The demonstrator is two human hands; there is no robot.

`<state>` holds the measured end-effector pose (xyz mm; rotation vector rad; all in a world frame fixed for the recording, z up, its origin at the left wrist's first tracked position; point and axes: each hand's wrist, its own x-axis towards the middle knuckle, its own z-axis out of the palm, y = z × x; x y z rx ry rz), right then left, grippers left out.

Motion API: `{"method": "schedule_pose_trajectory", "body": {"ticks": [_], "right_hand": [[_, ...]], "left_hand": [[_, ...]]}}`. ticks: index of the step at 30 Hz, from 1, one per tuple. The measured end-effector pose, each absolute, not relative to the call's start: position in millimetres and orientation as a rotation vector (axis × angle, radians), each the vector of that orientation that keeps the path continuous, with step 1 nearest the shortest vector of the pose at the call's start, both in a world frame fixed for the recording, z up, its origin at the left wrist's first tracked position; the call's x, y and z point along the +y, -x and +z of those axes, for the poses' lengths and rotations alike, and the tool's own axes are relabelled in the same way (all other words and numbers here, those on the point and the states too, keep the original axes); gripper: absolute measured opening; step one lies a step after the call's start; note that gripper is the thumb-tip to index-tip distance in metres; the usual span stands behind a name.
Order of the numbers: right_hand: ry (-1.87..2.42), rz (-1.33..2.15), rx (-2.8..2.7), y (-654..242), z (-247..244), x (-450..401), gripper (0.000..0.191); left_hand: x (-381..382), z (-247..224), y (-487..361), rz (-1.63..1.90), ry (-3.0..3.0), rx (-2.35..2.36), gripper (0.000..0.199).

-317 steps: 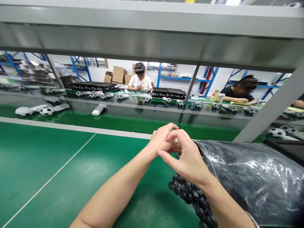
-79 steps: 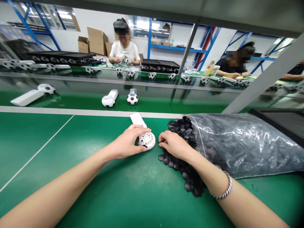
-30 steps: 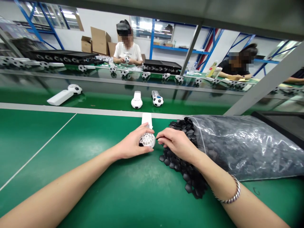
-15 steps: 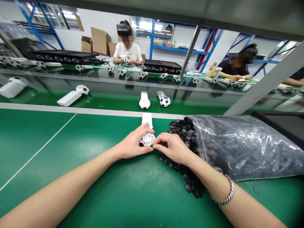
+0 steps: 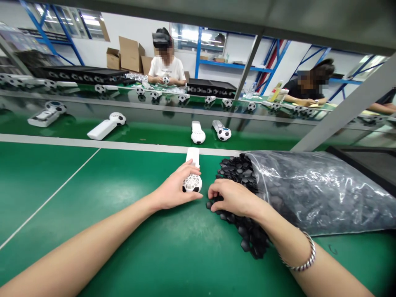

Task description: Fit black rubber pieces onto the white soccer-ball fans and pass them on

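Green tabletop (image 5: 130,177) ran across the near area w/ the clear bag (image 5: 328,189) lying on its R side, mouth toward the R hand (image 5: 233,196). Beyond the pale strip, the belt (image 5: 161,134) carried several white units (image 5: 107,127). Black pcs (image 5: 241,167) spilled from the bag mouth onto the tabletop. R hand was over them, thumb & index apart; couldn't tell if it touched any. L hand (image 5: 175,185) was spread in a curve around the ball end of the white fan (image 5: 192,181), which lay on the tabletop btwn thumb & fingers, handle pointing away — well within the L hand's reach. Smallest: dark patches (image 5: 196,189) on the ball's near edge.

Vs 0.5 s earlier: R fingertips had left the ball's edge for the pcs, a dark patch showed where they'd been — & belt units had shifted right.
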<state>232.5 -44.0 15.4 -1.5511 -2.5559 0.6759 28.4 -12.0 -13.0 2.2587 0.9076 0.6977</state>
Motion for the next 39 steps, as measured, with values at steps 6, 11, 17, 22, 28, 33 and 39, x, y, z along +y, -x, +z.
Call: {"method": "schedule_pose_trajectory", "body": {"ticks": [6,11,17,22,28,33,39], "right_hand": [[1.435,0.702,-2.575,-230,13,-46,0.008],[1.297,0.716,-2.417,-227,12,-44,0.008],[1.346,0.706,-2.335,-210,-1,-42,0.015],[1.348,0.381,-2.587,-192,-9,-46,0.012],[1.139,-0.517,-2.976,-177,-11,-74,0.024],[1.111,-0.724,-3.017,-176,-19,-88,0.042],[1.271,-0.111,-2.893,-188,-1,-58,0.021]], "left_hand": [[-12,-12,-26,0.701,-2.185,0.991,0.046],[-3,-5,-16,0.628,-2.204,0.949,0.045],[15,-5,-1,0.681,-2.186,1.12,0.046],[18,-6,1,0.667,-2.171,1.085,0.047],[20,-2,6,0.601,-2.148,1.002,0.044],[20,-2,8,0.622,-2.147,1.01,0.047],[24,1,15,0.616,-2.152,0.961,0.046]]}}
